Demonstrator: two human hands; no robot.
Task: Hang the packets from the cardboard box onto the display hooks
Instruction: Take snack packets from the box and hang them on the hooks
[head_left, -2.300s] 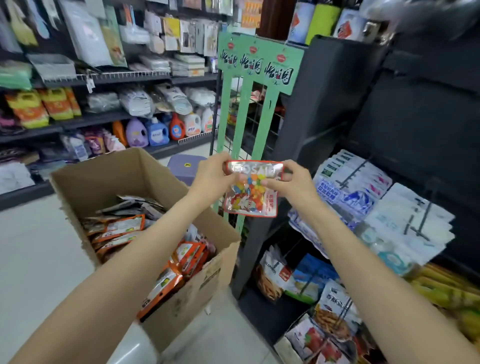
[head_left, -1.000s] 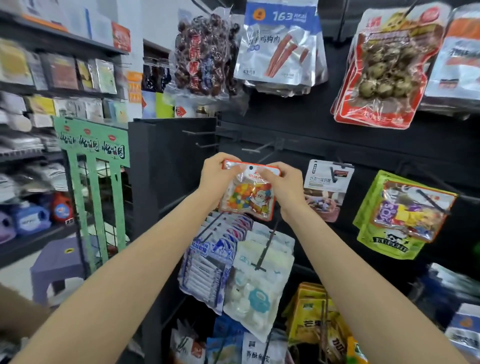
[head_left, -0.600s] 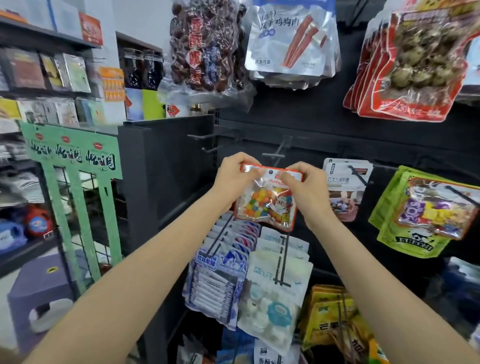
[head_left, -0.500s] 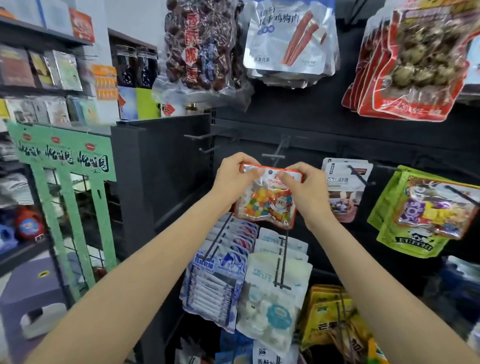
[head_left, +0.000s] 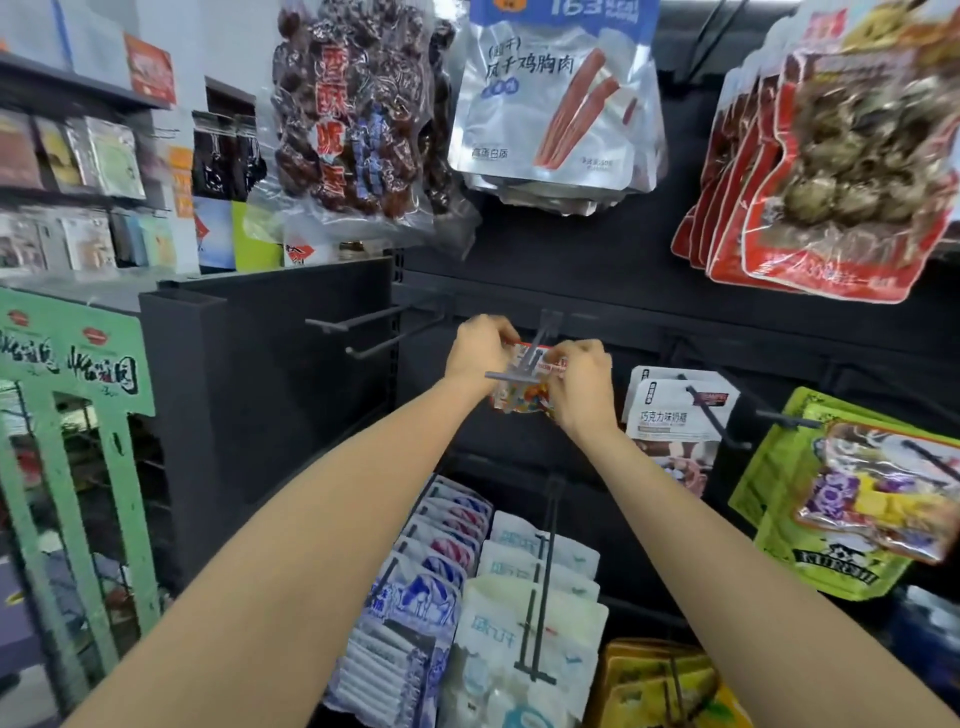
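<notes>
The scene is dominated by a black display panel (head_left: 597, 291) fitted with hooks and hung with snack packets. To its left, a green rack (head_left: 78, 374) is seen in front of blurred shop shelves.

Along the top row, a dark dried-fruit bag (head_left: 358, 114), a stack of silver chicken-strip packets (head_left: 556, 109) and a stack of red packets (head_left: 826, 171) are hung. At mid height on the right, white chocolate-snack packets (head_left: 675, 410) and green packets (head_left: 852, 493) are carried on their own hooks. Below the arms, blue-and-white packets (head_left: 415, 597) and pale packets (head_left: 530, 623) are arranged in rows.

Two bare hooks (head_left: 374, 327) project from the panel to the left of the hands. A third, double-wire display hook (head_left: 524, 364) with a crossbar at its tip is located between the hands.

A small candy packet (head_left: 524, 402), clear with a red top band, is held at that hook, against the panel. Its top edge is pinched by the curled fingers of the left hand (head_left: 480, 348) at the left corner and of the right hand (head_left: 584, 379) at the right corner. Its hang hole is hidden; whether the hook has entered it cannot be told.

The step in hand is judged to be threading of the packet onto the hook. For the next move, the packet is to be kept level, slid back along the wires past the crossbar, and released. The cardboard box is out of view.
</notes>
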